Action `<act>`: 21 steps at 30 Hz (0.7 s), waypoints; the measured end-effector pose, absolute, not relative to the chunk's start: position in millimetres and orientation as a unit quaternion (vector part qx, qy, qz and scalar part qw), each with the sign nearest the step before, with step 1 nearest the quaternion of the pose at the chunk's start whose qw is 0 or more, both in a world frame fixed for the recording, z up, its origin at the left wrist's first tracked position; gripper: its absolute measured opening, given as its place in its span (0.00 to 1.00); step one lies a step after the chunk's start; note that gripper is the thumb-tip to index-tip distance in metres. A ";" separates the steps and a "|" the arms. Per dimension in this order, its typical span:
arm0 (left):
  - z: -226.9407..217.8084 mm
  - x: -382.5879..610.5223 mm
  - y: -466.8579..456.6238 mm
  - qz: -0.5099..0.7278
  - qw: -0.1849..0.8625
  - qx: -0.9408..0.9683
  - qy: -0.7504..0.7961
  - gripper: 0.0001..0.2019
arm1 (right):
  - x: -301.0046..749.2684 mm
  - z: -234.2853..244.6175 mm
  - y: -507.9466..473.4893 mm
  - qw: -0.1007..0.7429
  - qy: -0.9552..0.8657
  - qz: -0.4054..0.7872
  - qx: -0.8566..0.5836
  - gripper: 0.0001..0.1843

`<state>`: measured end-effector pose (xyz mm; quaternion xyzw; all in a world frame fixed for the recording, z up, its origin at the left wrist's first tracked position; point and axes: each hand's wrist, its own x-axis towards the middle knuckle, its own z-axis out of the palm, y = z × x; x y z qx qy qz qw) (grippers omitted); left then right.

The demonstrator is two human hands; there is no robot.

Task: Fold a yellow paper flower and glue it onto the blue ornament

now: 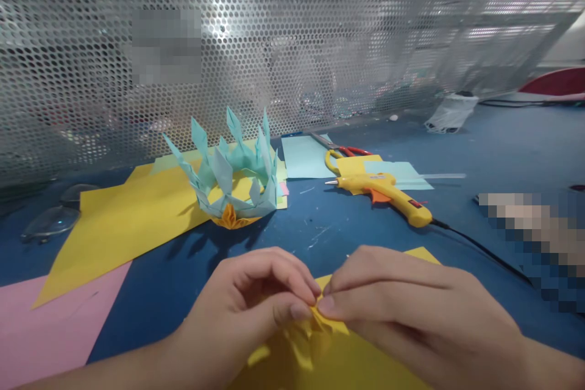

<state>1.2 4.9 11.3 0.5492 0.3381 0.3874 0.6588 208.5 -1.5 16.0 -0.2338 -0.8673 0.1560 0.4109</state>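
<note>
Between the fingertips of both hands is a small folded piece of yellow paper (pixel 323 321), partly hidden by the fingers. My left hand (pixel 256 304) pinches its left side with thumb and forefinger. From the other side, my right hand (pixel 406 304) grips it, thumb and fingers pressed together. Under the hands lies a yellow paper sheet (pixel 365 359). Beyond them stands a light-blue folded paper crown (pixel 222 173) with tall points and an orange pleated paper piece (pixel 231 217) at its front base.
A yellow glue gun (pixel 388 189) lies to the right, its black cord (pixel 484 250) trailing away. Behind it are scissors (pixel 345 149). Yellow sheets (pixel 123 213) and a pink sheet (pixel 59 329) cover the left. Glasses (pixel 52 222) rest at far left. A perforated metal screen (pixel 292 30) closes the back.
</note>
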 end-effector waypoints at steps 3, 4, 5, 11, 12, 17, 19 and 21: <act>7.1 0.5 8.8 0.415 0.628 0.554 0.356 0.08 | 209.6 17.6 -2.0 0.421 -0.868 0.093 -0.246 0.12; 5.1 -0.2 10.0 0.428 0.604 0.565 0.365 0.09 | 209.4 19.1 -2.0 0.423 -0.867 0.070 -0.254 0.12; 3.2 -1.1 10.9 0.440 0.575 0.580 0.373 0.10 | 209.1 20.9 -2.0 0.422 -0.867 0.050 -0.261 0.12; 1.4 -5.3 9.5 0.451 0.449 0.657 0.405 0.08 | 206.8 24.6 -2.5 0.405 -0.872 0.013 -0.274 0.12; 2.5 -4.9 8.7 0.453 0.441 0.662 0.403 0.08 | 206.4 23.0 -2.8 0.410 -0.869 0.019 -0.276 0.12; 6.2 -1.9 5.8 0.461 0.403 0.679 0.405 0.09 | 203.5 16.4 -2.5 0.415 -0.868 0.047 -0.267 0.13; 6.1 -2.4 4.3 0.461 0.391 0.681 0.413 0.09 | 202.5 16.8 -1.6 0.421 -0.866 0.062 -0.264 0.13; 6.1 -3.4 2.7 0.463 0.373 0.691 0.412 0.08 | 201.8 18.1 -0.8 0.426 -0.864 0.082 -0.255 0.12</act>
